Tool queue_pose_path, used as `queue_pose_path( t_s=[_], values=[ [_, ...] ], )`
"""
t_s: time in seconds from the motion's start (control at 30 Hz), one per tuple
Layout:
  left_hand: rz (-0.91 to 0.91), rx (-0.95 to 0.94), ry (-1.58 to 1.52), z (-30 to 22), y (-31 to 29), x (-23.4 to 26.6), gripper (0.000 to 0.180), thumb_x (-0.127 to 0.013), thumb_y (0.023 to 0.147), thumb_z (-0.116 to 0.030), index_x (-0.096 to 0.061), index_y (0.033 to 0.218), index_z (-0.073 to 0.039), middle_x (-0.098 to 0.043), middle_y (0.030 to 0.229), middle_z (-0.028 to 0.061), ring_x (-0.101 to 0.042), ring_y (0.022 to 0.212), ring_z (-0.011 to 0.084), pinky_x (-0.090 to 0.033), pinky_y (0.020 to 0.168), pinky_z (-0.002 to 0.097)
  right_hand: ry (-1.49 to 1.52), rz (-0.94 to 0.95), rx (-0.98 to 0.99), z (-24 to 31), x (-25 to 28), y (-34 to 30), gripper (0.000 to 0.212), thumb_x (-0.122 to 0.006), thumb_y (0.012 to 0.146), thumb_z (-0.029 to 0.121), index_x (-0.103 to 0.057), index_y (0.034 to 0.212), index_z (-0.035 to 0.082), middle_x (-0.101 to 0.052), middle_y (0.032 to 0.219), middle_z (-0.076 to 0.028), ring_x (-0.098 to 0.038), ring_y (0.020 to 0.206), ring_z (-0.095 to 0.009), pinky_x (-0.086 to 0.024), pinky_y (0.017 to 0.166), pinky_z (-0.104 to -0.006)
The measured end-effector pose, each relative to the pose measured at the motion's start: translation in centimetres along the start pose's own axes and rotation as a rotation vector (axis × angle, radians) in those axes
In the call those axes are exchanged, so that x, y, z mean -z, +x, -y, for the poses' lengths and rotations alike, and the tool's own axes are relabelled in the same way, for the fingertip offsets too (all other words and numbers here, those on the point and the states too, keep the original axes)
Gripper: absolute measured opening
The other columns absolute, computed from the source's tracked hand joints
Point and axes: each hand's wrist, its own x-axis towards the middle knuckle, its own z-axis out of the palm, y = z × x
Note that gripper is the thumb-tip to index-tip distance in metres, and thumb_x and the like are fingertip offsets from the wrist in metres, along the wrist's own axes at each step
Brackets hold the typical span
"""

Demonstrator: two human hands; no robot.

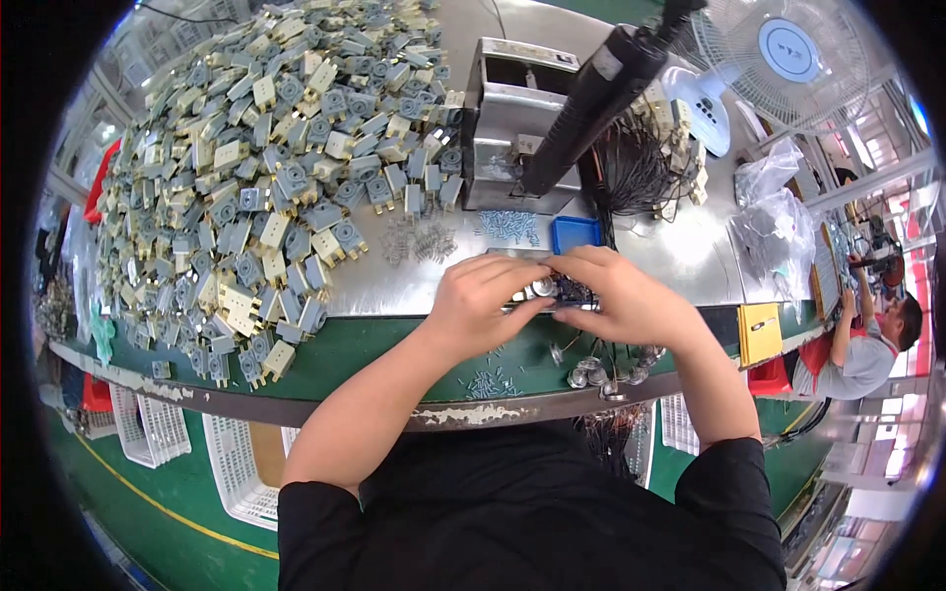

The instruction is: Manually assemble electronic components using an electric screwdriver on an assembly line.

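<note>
Over my remote feed, I see the left hand and right hand with fingers curled nearly closed around a small metal assembly at the counter, just nearer than the blue tray.

The green floor is crossed by a yellow line. White slotted baskets are set beneath the workbench, whose front edge is chipped. Glare is reflected off its metal top; bright panes are seen at far right.
</note>
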Motion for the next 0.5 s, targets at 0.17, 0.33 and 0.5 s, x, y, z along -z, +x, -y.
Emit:
queue_pose_path(
  t_s=[0.17,0.33,0.5],
  values=[
    [-0.126,0.18,-0.072,-1.2,0.3,0.0,0.041,-0.092,0.077,-0.008,-0.076,0.114,-0.004,-0.079,0.104,0.0134,-0.078,0.087,0.0252,-0.061,0.076,0.0335,-0.135,-0.256,0.007,-0.6,-1.9,-0.4,0.04,-0.081,0.082,0.008,-0.069,0.12,0.0,-0.07,0.107,-0.018,-0.068,0.099,-0.041,-0.055,0.086,-0.0457],
    [-0.113,0.215,0.0,-2.5,1.3,0.7,0.039,-0.091,0.077,-0.006,-0.075,0.113,-0.002,-0.079,0.101,0.0138,-0.078,0.087,0.0251,-0.061,0.076,0.0333,-0.267,-0.255,-0.023,-0.8,-1.9,-0.2,0.035,-0.08,0.084,0.019,-0.07,0.114,0.006,-0.069,0.099,-0.013,-0.068,0.094,-0.035,-0.054,0.084,-0.0443],
    [-0.095,0.231,0.06,-3.0,2.0,1.3,0.039,-0.091,0.077,-0.007,-0.075,0.112,-0.002,-0.079,0.1,0.0138,-0.078,0.086,0.0247,-0.061,0.076,0.0331,-0.231,-0.336,0.079,-1.2,-2.0,0.6,0.038,-0.084,0.079,0.018,-0.069,0.111,0.005,-0.068,0.097,-0.011,-0.068,0.09,-0.035,-0.054,0.078,-0.0428]
  ],
)
